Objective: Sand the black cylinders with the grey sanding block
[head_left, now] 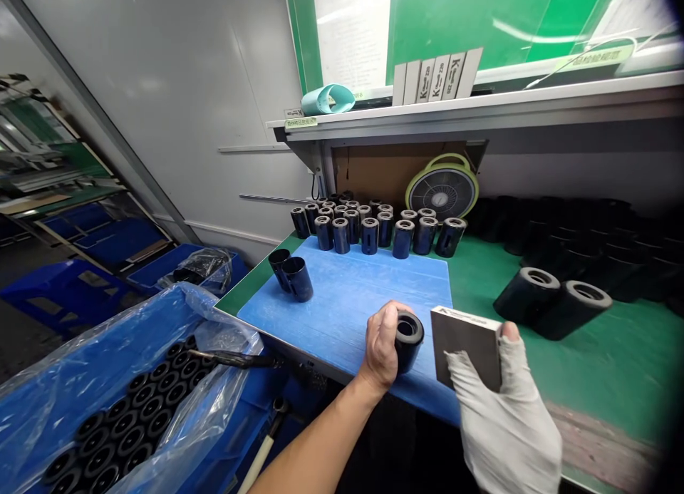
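Note:
My bare left hand [381,344] is wrapped round a black cylinder [409,343] with a ringed opening on top, held over the near edge of the blue mat [368,287]. In a white glove that leaves the thumb tip bare, my right hand [505,415] grips a sanding block [466,346], dark grey on its broad face and white along the top edge. The block is just right of the cylinder, with a small gap between them. Two dark open cylinders [297,279] stand on the mat's left side. Another pair of black cylinders [571,309] stands on the green tabletop to the right.
Several black cylinders [370,236] line the mat's back edge; more fill the dark right rear. A round fan [441,187] stands behind. Overhead, a shelf [513,103] carries sanding blocks [438,77]. Lower left, a plastic-lined blue crate [206,301] holds several cylinders.

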The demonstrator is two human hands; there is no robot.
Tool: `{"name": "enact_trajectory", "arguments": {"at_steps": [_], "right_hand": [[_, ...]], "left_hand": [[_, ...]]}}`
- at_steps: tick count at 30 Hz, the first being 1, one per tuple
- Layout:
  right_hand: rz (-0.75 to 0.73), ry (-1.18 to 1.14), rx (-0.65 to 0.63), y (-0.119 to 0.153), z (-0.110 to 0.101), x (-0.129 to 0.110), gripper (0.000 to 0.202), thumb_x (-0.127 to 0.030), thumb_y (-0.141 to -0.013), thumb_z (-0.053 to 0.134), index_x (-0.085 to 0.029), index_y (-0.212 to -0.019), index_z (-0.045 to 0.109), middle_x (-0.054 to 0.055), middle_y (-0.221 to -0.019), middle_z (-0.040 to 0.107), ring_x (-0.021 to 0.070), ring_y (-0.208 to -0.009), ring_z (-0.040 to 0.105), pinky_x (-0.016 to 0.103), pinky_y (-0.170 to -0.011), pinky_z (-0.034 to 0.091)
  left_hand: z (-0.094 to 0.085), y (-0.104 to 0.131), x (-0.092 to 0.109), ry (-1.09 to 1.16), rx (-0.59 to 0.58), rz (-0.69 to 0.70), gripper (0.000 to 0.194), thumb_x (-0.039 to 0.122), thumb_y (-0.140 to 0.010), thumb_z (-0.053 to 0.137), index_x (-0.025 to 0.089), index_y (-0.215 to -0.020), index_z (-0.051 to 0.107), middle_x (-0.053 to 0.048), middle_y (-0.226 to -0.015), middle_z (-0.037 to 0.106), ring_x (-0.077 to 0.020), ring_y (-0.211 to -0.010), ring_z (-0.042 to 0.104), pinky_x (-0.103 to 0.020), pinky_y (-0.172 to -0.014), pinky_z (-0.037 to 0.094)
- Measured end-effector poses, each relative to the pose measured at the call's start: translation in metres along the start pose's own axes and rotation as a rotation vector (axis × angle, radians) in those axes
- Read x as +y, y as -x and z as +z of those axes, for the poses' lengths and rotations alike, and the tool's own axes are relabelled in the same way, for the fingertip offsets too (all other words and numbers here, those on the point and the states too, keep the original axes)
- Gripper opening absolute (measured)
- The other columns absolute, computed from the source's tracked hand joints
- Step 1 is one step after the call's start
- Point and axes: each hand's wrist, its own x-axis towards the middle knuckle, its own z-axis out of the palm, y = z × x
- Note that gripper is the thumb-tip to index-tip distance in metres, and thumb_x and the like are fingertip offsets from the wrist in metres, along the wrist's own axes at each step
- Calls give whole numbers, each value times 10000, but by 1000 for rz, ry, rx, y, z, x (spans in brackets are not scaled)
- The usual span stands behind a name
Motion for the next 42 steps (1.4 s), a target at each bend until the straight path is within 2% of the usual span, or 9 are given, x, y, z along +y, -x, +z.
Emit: {"name": "enact_trajectory", "arguments": {"at_steps": [4,8,14,19,24,29,34,38,42], "right_hand": [[-33,63,-5,8,15,-9,648,-349,-942,633,-226,-1541,417,123,-1177,694,264,-1031,686,448,-909,582],[-81,125,45,24,13,-12,699,-303,-934,650,-275,-1570,362,97,-1093,703,245,-903,693,417,-815,598],[-72,33,32,6,23,-15,716,-348,-955,625,-244,-1589,310,123,-1181,677,243,-1008,682,419,-878,586],[-27,-2,31,11,23,-21,547,-347,-1014,498,-252,-1545,409,108,-1172,687,234,-1032,684,410,-896,599],[-43,20,36,6,22,-18,717,-343,-937,651,-242,-1576,342,124,-1211,666,244,-1017,687,428,-896,595],[-79,49,17,6,15,-21,622,-322,-954,605,-293,-1544,411,100,-1147,689,261,-964,702,422,-803,623],[-81,97,24,11,23,-15,748,-356,-921,659,-267,-1586,328,110,-1133,697,256,-942,703,418,-812,614],[-50,185,10,36,-6,4,718,-350,-895,680,-343,-1554,395,73,-1087,716,301,-917,721,425,-751,632],[79,194,-35,38,-42,17,730,-458,-889,667,-301,-1553,409,80,-1188,700,352,-1085,685,480,-929,598]], "left_hand": [[1,1,0,-78,70,73,519,421,-1071,256,180,-856,662,-58,-797,667,-193,-774,602,-314,-785,488],[1,2,1,-69,26,17,537,409,-1070,225,171,-863,659,-57,-797,673,-192,-773,610,-305,-787,482],[0,0,3,-51,45,43,503,423,-1061,263,184,-860,657,-56,-816,676,-201,-787,607,-301,-789,466],[0,0,2,-28,5,3,544,453,-1058,245,182,-843,664,-65,-788,671,-210,-770,601,-315,-793,468],[0,1,2,-27,46,40,519,458,-1060,255,192,-858,653,-63,-815,673,-209,-788,602,-309,-787,467],[-1,1,2,-30,-1,14,538,434,-1065,229,180,-841,647,-59,-791,651,-202,-770,589,-311,-783,461],[-2,0,1,-42,49,42,513,444,-1059,269,186,-860,666,-61,-826,677,-207,-805,605,-313,-817,467],[-3,0,-1,19,-15,-26,569,497,-1051,259,172,-819,664,-74,-763,679,-212,-749,609,-333,-796,474],[0,2,0,96,-17,-47,571,515,-1046,255,169,-824,651,-67,-712,678,-204,-694,609,-331,-763,479]]}}
